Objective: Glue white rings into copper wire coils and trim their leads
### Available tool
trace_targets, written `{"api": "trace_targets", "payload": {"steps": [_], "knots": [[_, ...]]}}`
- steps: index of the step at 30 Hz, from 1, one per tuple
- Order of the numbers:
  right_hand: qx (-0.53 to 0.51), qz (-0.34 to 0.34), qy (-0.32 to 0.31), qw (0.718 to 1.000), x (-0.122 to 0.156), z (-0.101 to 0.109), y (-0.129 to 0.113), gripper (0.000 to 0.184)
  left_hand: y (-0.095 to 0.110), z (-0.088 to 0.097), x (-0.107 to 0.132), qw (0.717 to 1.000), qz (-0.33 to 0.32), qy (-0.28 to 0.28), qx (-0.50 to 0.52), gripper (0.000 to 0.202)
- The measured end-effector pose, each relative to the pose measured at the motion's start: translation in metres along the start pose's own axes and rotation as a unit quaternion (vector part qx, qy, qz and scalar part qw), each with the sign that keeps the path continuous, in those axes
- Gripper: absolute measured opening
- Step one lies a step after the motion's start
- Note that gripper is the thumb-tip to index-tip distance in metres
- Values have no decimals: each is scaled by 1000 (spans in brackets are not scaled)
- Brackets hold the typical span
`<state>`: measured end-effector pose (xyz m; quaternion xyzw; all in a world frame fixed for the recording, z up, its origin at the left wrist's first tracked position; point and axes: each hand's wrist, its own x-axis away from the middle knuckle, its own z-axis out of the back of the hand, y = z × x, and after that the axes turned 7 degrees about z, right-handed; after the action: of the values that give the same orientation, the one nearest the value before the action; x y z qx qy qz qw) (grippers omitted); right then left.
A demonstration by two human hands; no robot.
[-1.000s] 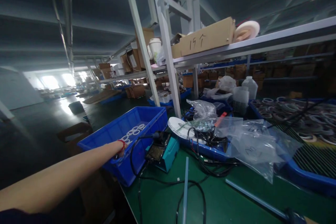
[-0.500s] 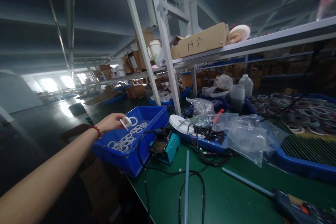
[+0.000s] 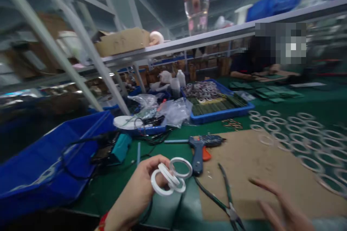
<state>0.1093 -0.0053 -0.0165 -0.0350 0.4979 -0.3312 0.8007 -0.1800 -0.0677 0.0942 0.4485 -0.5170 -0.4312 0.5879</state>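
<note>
"Holding what, that left hand?"

"A few white rings, bunched in its grip above the worktop, just left of the glue gun."

"And the right hand?"

"Its grip stands wide, spread over the brown cardboard; whether it touches, I can't tell."

"Anything between them?"

"Pliers, handles apart, lying partly on the cardboard, just beside the glue gun."

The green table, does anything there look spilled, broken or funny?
One thing: little coppery bits lie scattered loose between the blue tray and the cardboard, not gathered in a container, so they look a bit spilled. I can't tell what they are. The white rings in the left hand show no clear damage.
</note>
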Motion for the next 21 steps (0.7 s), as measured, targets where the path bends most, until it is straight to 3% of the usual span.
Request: {"api": "trace_targets", "payload": {"steps": [1, 2, 4, 5, 7, 9, 11, 14, 17, 21], "knots": [[-11, -20, -19, 1000, 0, 6, -3, 34, -10, -25, -10, 1000, 7, -26, 15, 17], [-132, -80, -61, 986, -3, 8, -5, 37, -20, -49, -20, 998, 17, -47, 25, 19], [-327, -191, -124, 917, -15, 7, -5, 36, -35, -89, -35, 997, 31, -68, 36, 22], [-357, -232, -126, 896, -20, 7, -1, 31, -41, -104, -41, 997, 34, -68, 35, 22], [-350, -285, -110, 886, -24, 12, 15, 32, -51, -126, -52, 998, 30, -51, 21, 21], [-277, -295, -68, 912, -19, 26, 40, 32, -59, -138, -61, 999, 23, -30, -10, 21], [-129, -247, -38, 960, -6, 47, 69, 25, -65, -145, -70, 998, 18, -14, -57, 22], [53, -125, -107, 985, 18, 77, 105, 19, -71, -156, -81, 987, -5, 16, -161, 26], [81, -82, -197, 974, 34, 95, 119, 29, -70, -172, -89, 974, -21, 28, -224, 30], [-22, -95, -153, 983, 30, 96, 106, 39, -66, -194, -94, 973, -1, 1, -233, 23]]}}
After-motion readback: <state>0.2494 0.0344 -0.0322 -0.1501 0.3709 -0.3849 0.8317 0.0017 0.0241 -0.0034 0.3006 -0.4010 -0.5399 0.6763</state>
